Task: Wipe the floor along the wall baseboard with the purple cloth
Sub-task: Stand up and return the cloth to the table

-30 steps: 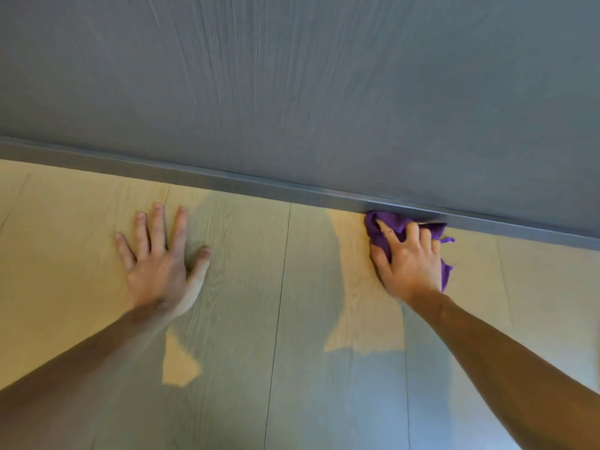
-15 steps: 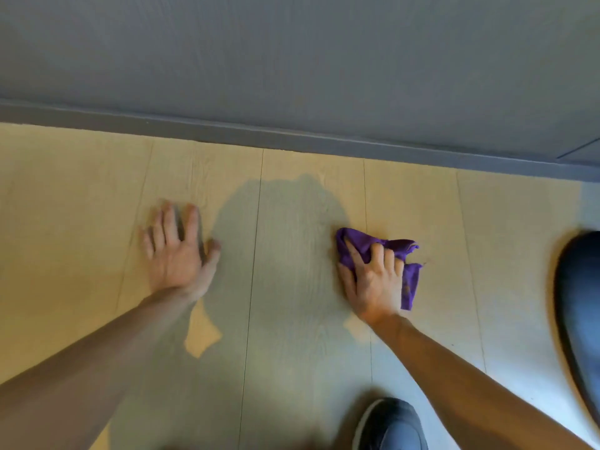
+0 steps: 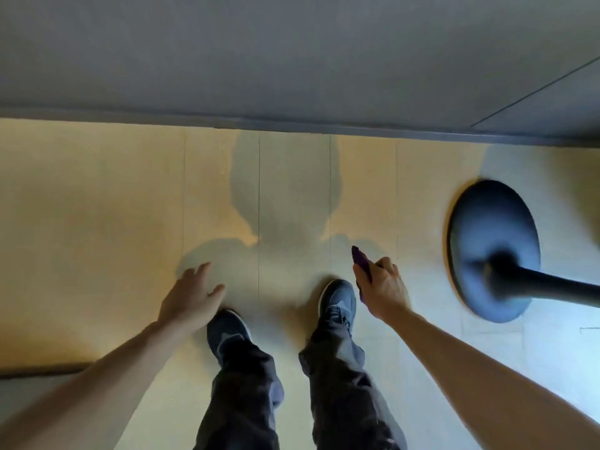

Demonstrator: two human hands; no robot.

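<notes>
I look down from standing height at a light wood floor (image 3: 97, 222) that meets a grey baseboard (image 3: 292, 126) under a grey wall. My right hand (image 3: 383, 290) is lifted off the floor and closed around the purple cloth (image 3: 362, 266), whose bunched end sticks out above my fingers. My left hand (image 3: 191, 295) hangs in the air with its fingers apart and nothing in it. Both hands are well back from the baseboard, above my feet.
My two dark shoes (image 3: 337, 300) and dark trouser legs stand on the floor below my hands. A round dark pedestal base (image 3: 490, 251) with a pole rests on the floor at the right. My shadow falls on the planks toward the baseboard.
The view has risen and pulled back from the wall. Both hands have come up off the floor; the cloth left the baseboard and is now carried in my right hand. My legs and the pedestal came into view.
</notes>
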